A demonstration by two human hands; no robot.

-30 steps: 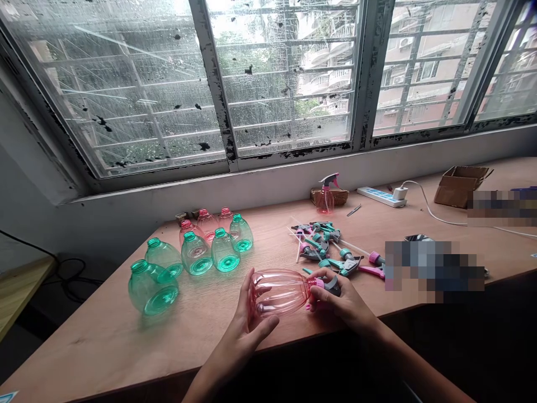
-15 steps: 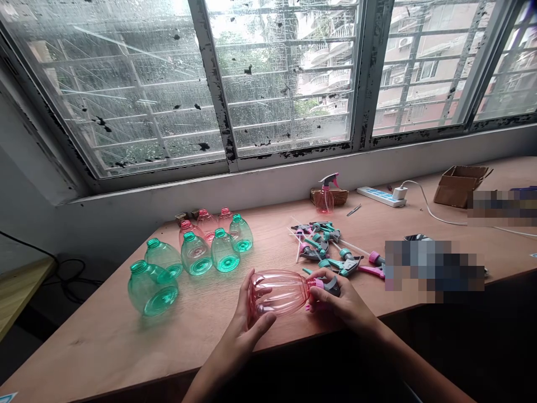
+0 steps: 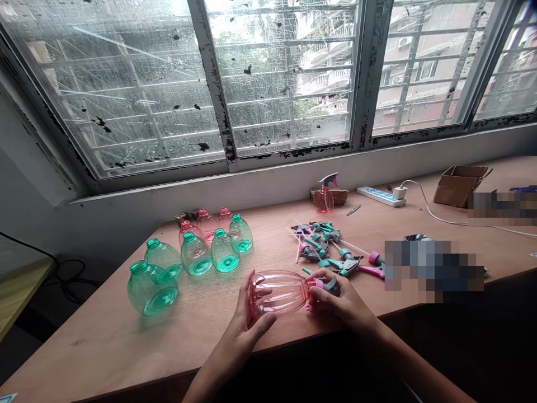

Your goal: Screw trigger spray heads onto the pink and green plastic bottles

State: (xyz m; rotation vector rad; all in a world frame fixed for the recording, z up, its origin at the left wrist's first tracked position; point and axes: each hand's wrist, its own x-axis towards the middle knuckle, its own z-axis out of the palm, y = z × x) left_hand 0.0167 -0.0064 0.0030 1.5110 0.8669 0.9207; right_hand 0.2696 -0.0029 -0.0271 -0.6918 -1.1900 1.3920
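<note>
A clear pink spray bottle (image 3: 280, 292) lies sideways between my hands above the table's front edge, its neck pointing right. My left hand (image 3: 251, 322) is closed round its base. At the neck, the fingers of my right hand (image 3: 338, 299) grip the pink collar and grey head of a trigger sprayer (image 3: 329, 285); its trigger is mostly hidden by that hand. Just beyond lies a pile of loose trigger sprayers (image 3: 321, 243) in green, pink and grey, with thin white tubes.
Several green bottles (image 3: 196, 254) and three pink bottles (image 3: 206, 222) without tops stand at the left. By the window wall are an assembled pink spray bottle (image 3: 325, 198), a wicker basket (image 3: 342, 197), tweezers (image 3: 353, 210), a power strip (image 3: 381, 196) and a cardboard box (image 3: 460, 187).
</note>
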